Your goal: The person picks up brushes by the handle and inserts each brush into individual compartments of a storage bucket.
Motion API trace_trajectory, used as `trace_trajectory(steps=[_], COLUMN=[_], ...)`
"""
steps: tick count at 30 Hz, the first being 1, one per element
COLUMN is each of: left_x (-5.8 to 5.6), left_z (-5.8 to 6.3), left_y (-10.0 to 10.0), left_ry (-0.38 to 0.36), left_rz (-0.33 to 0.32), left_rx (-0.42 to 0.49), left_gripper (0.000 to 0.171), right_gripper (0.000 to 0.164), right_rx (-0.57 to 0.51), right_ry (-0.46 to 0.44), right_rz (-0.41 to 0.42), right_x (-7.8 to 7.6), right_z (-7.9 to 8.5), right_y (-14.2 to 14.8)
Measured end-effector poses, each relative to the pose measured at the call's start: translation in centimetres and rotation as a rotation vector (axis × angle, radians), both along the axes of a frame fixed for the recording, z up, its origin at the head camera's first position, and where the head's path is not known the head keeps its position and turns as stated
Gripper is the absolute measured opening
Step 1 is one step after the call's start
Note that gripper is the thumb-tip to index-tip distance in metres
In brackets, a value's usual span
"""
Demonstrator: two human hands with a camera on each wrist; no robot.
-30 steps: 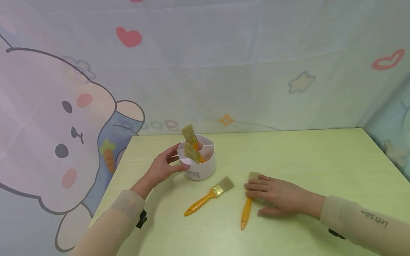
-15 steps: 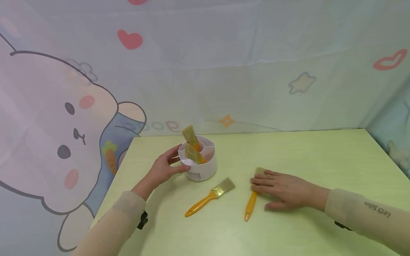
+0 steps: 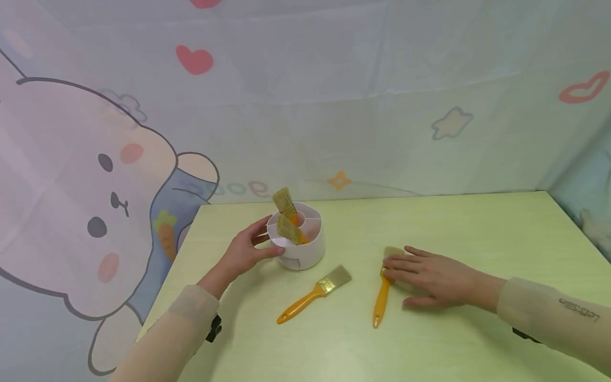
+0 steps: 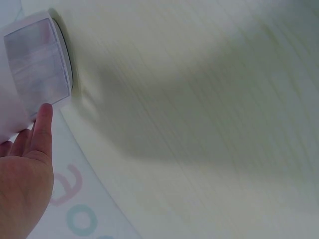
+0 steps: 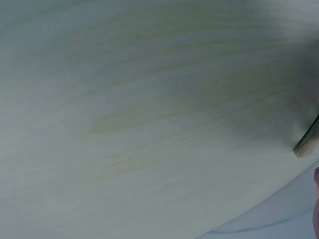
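A printed cloth [image 3: 305,95] bearing a cartoon animal and hearts hangs behind a pale yellow-green table [image 3: 458,228]. Right hand [image 3: 436,278]: its fingers extend across the bristle end of the covered brush [image 3: 381,305], which lies flat on the table; the grip is apart, thumb set off from the fingers. Left hand [image 3: 242,253]: the grip is clamped on the left side of a white container [image 3: 305,259], thumb at the near wall. The container stands upright and is divided inside. The loose brush [image 3: 319,290] lies before it, left of the covered brush, touching neither. Within lean a rear brush [image 3: 284,201] and a front brush [image 3: 289,229], bristles uppermost.
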State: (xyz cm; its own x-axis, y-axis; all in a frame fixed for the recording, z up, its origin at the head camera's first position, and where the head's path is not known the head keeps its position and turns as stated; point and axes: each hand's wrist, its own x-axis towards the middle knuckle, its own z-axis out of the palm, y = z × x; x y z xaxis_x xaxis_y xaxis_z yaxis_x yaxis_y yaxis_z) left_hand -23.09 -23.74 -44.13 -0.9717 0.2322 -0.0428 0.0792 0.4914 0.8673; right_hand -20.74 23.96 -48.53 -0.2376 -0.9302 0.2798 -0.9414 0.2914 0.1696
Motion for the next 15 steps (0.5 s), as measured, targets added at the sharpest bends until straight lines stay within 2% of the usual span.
trace_trajectory(steps=[5,9,15], left_x=[0.1,0.1,0.2], left_z=[0.3,0.5,0.5], left_y=[0.2,0.3,0.3], left_ry=[-0.002,-0.005,-0.017], left_rz=[0.001,0.001,0.007], left_rx=[0.002,-0.011,-0.014], left_gripper=[0.091,0.092,0.092], right_gripper=[0.063,0.057,0.057], right_rx=[-0.017,-0.056,-0.082], right_ry=[-0.07,-0.164,-0.323], right_rz=[-0.148,-0.268,-0.414], right_x=[2.0,3.5,4.4], right_z=[0.7,0.9,0.9], right_y=[0.6,0.6,0.1])
